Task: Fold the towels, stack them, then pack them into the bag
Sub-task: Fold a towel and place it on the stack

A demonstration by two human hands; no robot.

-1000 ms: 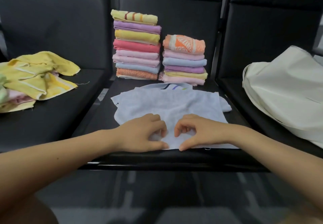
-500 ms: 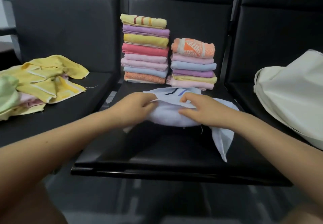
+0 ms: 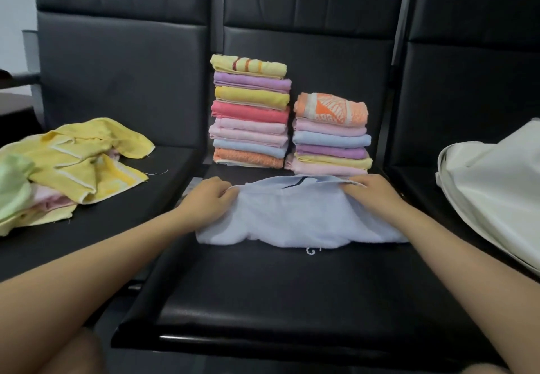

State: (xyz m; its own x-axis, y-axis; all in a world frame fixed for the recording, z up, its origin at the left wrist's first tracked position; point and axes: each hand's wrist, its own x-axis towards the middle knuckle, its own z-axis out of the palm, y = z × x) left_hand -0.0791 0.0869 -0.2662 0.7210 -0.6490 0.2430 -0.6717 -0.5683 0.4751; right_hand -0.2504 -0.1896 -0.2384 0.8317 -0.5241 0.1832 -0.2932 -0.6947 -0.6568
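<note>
Black seat (image 3: 280, 295) under my hands. My left hand (image 3: 209, 198) and right hand (image 3: 372, 195) each pinch far edge of pale blue towel (image 3: 298, 222), doubled on seat. Two folded stacks just beyond: taller left stack (image 3: 249, 111), shorter right stack (image 3: 330, 134). Unfolded towels (image 3: 79, 163) far left; white bag (image 3: 493, 189) right.

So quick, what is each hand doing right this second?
Left hand: closed, gripping the far left edge of the pale blue towel.
Right hand: closed, gripping that towel's far right edge.
</note>
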